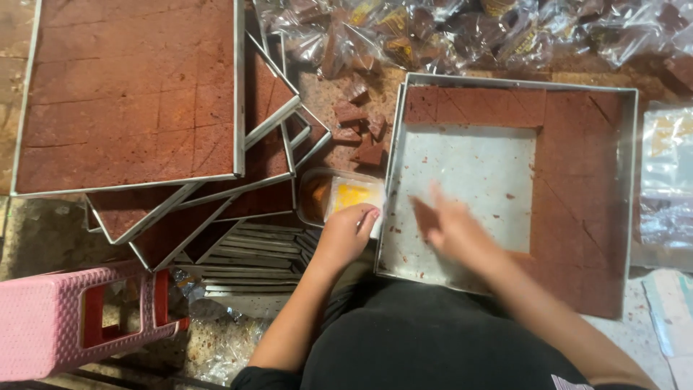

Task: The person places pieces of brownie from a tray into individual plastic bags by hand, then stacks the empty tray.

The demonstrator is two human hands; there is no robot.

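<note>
A square metal tray (397,159) lies in front of me, lined with white paper. Brown cake (577,188) cut into pieces fills its far edge and right side; the near-left part is bare paper with crumbs. My right hand (451,231) is blurred over that bare paper, and I cannot tell whether it holds anything. My left hand (346,235) grips a clear plastic wrapper with a yellow patch (350,195) just left of the tray.
A stack of fanned-out metal trays of uncut brown cake (130,87) sits at left. Loose cake pieces (357,123) lie behind the wrapper. Several wrapped pieces (462,29) pile at the back. A pink plastic stool (79,318) stands near left. Empty wrappers (668,180) lie at right.
</note>
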